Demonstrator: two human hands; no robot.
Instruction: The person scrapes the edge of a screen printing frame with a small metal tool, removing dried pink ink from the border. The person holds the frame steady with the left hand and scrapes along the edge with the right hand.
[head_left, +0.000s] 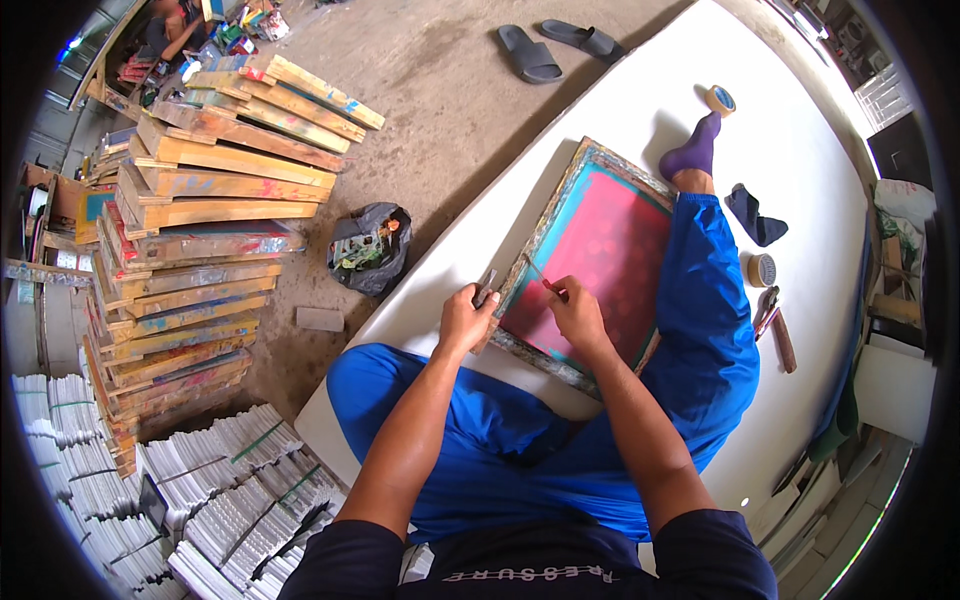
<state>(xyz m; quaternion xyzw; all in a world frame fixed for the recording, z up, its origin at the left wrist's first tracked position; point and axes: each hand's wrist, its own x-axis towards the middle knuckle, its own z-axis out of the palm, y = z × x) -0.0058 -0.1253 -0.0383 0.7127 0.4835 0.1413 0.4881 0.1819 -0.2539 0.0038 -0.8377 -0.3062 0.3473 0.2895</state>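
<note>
We'd keep the slim red-handled tool (548, 286), clasped in our right grip (577, 312), low along the pink-meshed wooden frame (606, 245) on the white desk (815, 190), left grip (465, 318) holding a dark object (486, 287).

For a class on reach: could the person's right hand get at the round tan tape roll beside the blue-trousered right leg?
Probably yes: the right leg lies between the right hand and the tape roll, but nothing covers the roll. The hand's slim red-handled tool may need setting down first.
</note>
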